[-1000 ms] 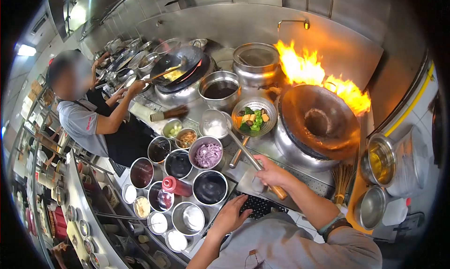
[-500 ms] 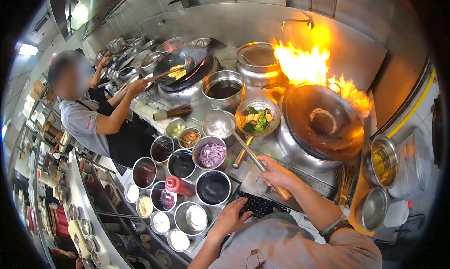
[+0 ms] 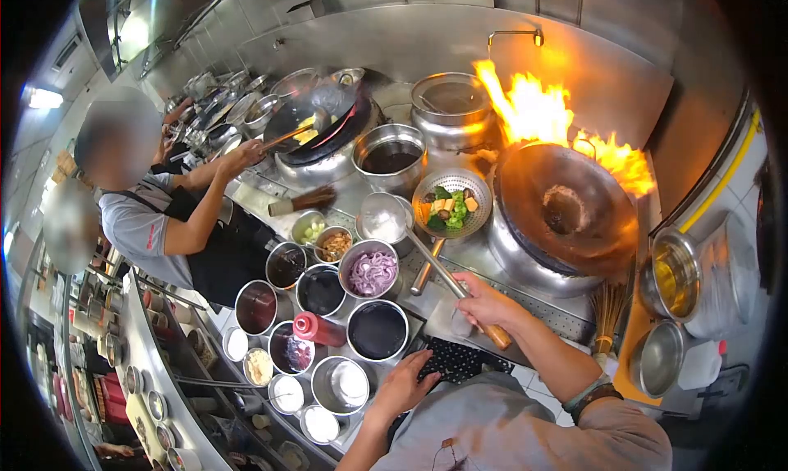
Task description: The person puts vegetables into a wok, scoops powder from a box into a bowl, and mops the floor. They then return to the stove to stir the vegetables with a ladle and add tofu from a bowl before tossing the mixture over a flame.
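Observation:
My right hand (image 3: pixel 484 300) is wrapped round the long handle of a ladle (image 3: pixel 443 267), whose bowl rests over a metal pot at the handle's far end. Fingers spread and holding nothing, my left hand (image 3: pixel 404 385) hovers near the counter edge, close to a pot of dark liquid (image 3: pixel 377 330). Beyond the ladle, a perforated strainer (image 3: pixel 426 183) holds broccoli, orange pieces and mushrooms. The tilted wok (image 3: pixel 525 183) on the right burner has flames (image 3: pixel 533 110) rising behind it. Sliced purple onions (image 3: pixel 372 273) fill a pot left of the ladle.
A co-worker (image 3: pixel 156 225) stirs another wok (image 3: pixel 328 101) at left. Several sauce pots and a red squeeze bottle (image 3: pixel 318 330) crowd the counter's front. A bamboo brush (image 3: pixel 607 315) and metal bowls (image 3: pixel 659 358) stand at right. A pot of dark liquid (image 3: pixel 389 155) sits behind.
The co-worker at left has shifted slightly, and another person's blurred head now shows behind. The flames have changed shape. My hands and the ladle stay nearly still.

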Demonstrator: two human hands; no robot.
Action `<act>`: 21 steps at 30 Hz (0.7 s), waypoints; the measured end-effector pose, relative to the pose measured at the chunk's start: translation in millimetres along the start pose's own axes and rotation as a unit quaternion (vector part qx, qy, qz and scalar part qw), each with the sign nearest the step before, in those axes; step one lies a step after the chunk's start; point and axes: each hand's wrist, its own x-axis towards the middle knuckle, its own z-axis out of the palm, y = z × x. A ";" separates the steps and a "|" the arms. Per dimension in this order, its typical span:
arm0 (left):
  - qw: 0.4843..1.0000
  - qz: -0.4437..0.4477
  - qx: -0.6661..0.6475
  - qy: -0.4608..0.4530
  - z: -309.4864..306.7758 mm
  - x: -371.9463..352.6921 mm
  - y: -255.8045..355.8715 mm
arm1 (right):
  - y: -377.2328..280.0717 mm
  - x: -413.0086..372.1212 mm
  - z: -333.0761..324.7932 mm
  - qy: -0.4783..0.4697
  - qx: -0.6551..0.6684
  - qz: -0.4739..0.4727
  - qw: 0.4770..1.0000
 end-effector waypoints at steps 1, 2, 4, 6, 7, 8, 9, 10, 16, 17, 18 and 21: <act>1.000 0.007 0.000 0.004 -0.4 -0.4 -0.7 | -2.3 -1.8 2.6 0.002 0.000 0.000 1.000; 1.000 0.015 -0.001 0.008 -0.3 -0.6 -1.3 | -5.3 -3.5 6.9 0.008 0.004 0.002 1.000; 1.000 0.020 0.001 0.008 1.2 -0.8 -3.5 | -7.0 -3.9 8.1 0.016 0.010 0.003 1.000; 1.000 0.023 0.004 0.009 -0.5 -2.3 -4.9 | -5.5 -3.3 2.8 -0.019 0.036 0.012 0.999; 1.000 0.016 -0.001 0.007 -1.8 -2.9 -3.9 | -5.5 -5.2 1.0 -0.016 0.035 0.011 0.999; 1.000 0.009 -0.007 0.004 -2.7 -3.4 -3.2 | -5.7 -8.4 -0.7 -0.024 0.100 0.028 0.994; 1.000 0.015 -0.008 0.003 -3.6 -3.3 -3.7 | -7.0 -11.6 -3.3 -0.031 0.164 0.042 0.985; 1.000 0.013 -0.010 -0.001 -4.4 -3.2 -5.2 | -7.8 -16.4 -5.9 -0.025 0.162 0.038 0.986; 0.999 0.032 -0.014 -0.026 -7.5 -2.5 -12.1 | -21.3 -78.0 -15.1 -0.103 0.475 0.010 0.874; 0.999 0.031 -0.024 -0.034 -7.0 -0.9 -15.3 | -20.9 -88.8 -18.7 -0.113 0.510 0.001 0.853; 0.998 0.032 -0.033 -0.043 -6.1 1.3 -18.4 | -19.9 -99.5 -22.7 -0.122 0.543 -0.010 0.831; 0.996 0.066 -0.014 -0.059 -9.7 9.0 -21.2 | -25.6 -135.7 -32.5 -0.078 0.552 -0.062 0.828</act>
